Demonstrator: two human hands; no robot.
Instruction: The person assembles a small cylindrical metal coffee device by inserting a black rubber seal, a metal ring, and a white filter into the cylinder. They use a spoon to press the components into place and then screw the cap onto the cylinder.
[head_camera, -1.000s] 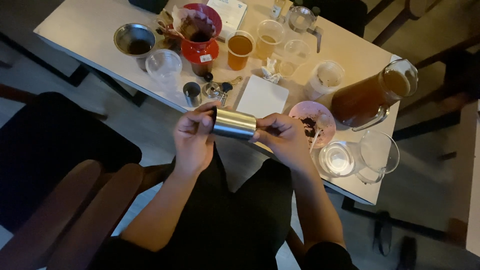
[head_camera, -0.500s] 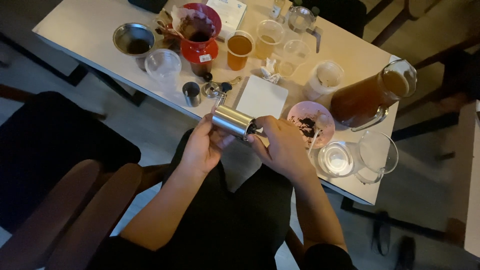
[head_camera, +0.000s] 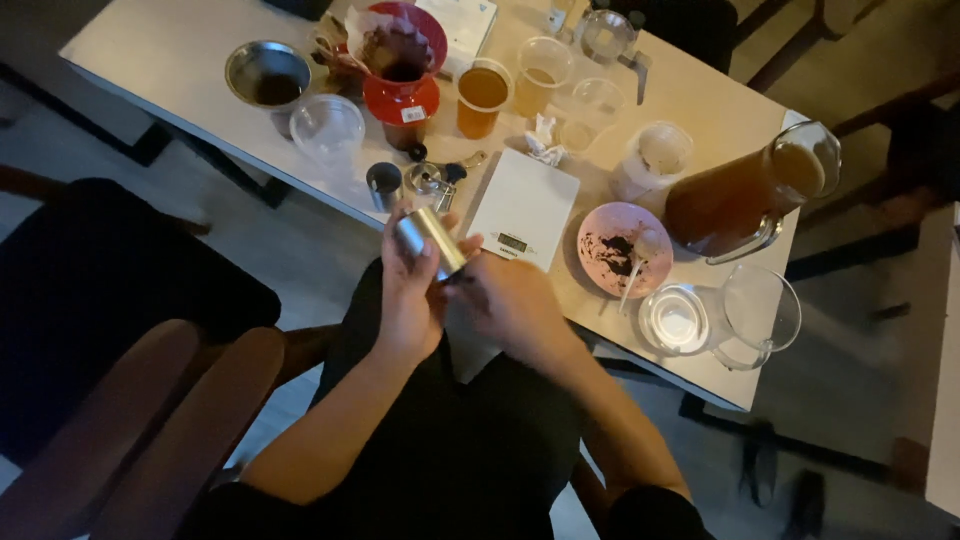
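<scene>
Both bare forearms reached forward from the lap, elbows bent, wrists close together in front of the body. The left hand (head_camera: 410, 290) was raised with its palm turned inward and its fingers curled in a firm grasp. The right hand (head_camera: 510, 305) sat just beside it, touching it, knuckles up, fingers bent and slightly blurred.
</scene>
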